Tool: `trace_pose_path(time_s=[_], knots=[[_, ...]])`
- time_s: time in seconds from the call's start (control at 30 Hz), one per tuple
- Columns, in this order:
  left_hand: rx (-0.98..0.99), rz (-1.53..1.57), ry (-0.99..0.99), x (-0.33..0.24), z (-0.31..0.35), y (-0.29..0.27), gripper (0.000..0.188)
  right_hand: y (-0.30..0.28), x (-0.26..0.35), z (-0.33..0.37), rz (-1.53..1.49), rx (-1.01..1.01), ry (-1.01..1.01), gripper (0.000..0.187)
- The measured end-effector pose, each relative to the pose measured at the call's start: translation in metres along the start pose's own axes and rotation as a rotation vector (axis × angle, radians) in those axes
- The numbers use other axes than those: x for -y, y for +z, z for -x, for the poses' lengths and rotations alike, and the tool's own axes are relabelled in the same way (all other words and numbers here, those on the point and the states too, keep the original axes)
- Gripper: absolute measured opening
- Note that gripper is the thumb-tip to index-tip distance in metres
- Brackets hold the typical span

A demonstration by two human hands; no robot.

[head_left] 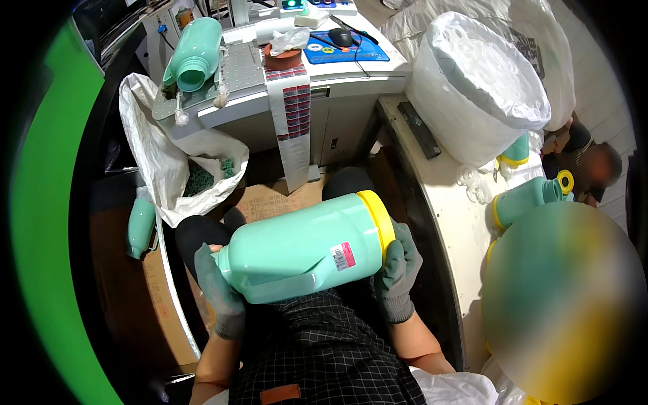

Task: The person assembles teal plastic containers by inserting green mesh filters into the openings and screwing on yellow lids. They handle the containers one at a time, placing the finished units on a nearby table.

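Holding mint-green jug (304, 246) on its side just above the lap, neck to the left, base to the right, base end a bit higher in view. With left hand (219, 290), grasping jug at the neck (225, 266). With right hand (398, 266), grasping the yellow base rim (378, 226) from the right. Wearing gray knit gloves on both. On jug's near side: molded handle (290, 287), toward the body, plus small pink-and-white label (343, 256) near the base. Below: black checked apron (310, 358) with small brown patch.

Upper left, on perforated metal plate (243, 71): second green jug (196, 54), on its side, open mouth toward the viewer. Beside it: reddish-brown roll (283, 61) with crumpled clear plastic on top, and printed strip (295, 111) hanging down over the desk front. Farther right at the back: black mouse (341, 37) on blue mat (368, 50).

Left of the legs: open white sack (152, 138) with green scraps (206, 177) inside. Farther left, lower: third green jug (140, 226), near brown cardboard.

On right-hand white surface (439, 192): tall white bag (459, 121) full of pale, translucent pieces, dark bar (418, 129), loose clear coils (476, 185), another green jug (526, 204). Beyond, at far right: another person (584, 158). Lower right: round patch, too blurred to tell.
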State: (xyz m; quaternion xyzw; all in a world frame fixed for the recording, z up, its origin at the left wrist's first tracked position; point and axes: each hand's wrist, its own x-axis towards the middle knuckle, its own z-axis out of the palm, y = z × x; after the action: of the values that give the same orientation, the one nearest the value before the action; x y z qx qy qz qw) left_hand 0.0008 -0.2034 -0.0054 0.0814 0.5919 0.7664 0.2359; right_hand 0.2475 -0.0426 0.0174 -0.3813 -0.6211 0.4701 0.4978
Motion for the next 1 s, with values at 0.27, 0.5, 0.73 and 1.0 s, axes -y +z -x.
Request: trace_pose_path(time_s=[0.27, 0.5, 0.73, 1.0], knots=[[0.484, -0.924, 1.173, -0.056, 0.011, 0.017, 0.053, -0.019, -0.036, 0.000, -0.390, 0.036, 0.604, 0.046], [0.771, -0.480, 1.018, -0.090, 0.012, 0.045, 0.062, -0.018, -0.046, 0.000, -0.555, 0.054, 0.569, 0.043], [0.737, -0.221, 0.830, -0.047, 0.032, 0.102, 0.055, -0.085, -0.049, -0.047, -0.374, -0.221, 0.156, 0.053], [0.887, -0.676, 0.691, -0.028, 0.036, 0.089, 0.067, -0.242, -0.023, -0.202, -1.386, -0.701, 0.110, 0.045]])
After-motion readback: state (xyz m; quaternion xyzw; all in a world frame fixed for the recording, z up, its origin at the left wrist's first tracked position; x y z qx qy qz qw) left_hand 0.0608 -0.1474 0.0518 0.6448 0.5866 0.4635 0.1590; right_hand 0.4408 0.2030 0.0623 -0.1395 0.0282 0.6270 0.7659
